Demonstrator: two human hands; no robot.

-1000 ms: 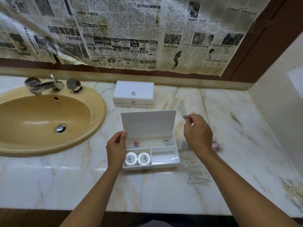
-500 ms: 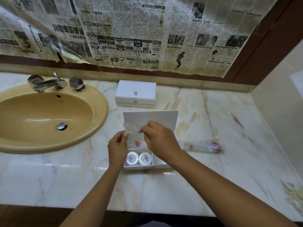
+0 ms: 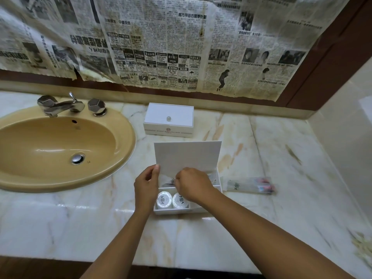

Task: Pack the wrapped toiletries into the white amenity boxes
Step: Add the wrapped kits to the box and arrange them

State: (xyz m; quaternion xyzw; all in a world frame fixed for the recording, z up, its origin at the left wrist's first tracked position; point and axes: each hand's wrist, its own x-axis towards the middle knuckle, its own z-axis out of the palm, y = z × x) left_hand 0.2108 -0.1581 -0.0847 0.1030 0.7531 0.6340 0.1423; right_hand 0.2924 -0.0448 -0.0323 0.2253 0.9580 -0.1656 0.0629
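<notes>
On the marble tabletop [image 3: 251, 228] the open box [image 3: 177, 210] lies with its long axis left to right, lid [image 3: 187, 156] raised at the back and two round soaps [image 3: 164, 199] side by side in its front left compartment. The left hand [image 3: 145, 190] holds the box's left end, thumb on the lid edge, while the right hand [image 3: 192, 187], fingers curled, pinches a clear packet [image 3: 171, 181] over the rear compartment. Right of the box a wrapped toothbrush pack [image 3: 249, 185] lies crosswise; farther back sit a closed box [image 3: 168, 120] and the sink [image 3: 60, 148].

mustard-yellow oval ceramic sink [image 3: 30, 174]; cream marble counter [image 3: 281, 228] with tan veins; white open plastic amenity box [image 3: 187, 156]; two white round soaps [image 3: 164, 199] with dark emblems
</notes>
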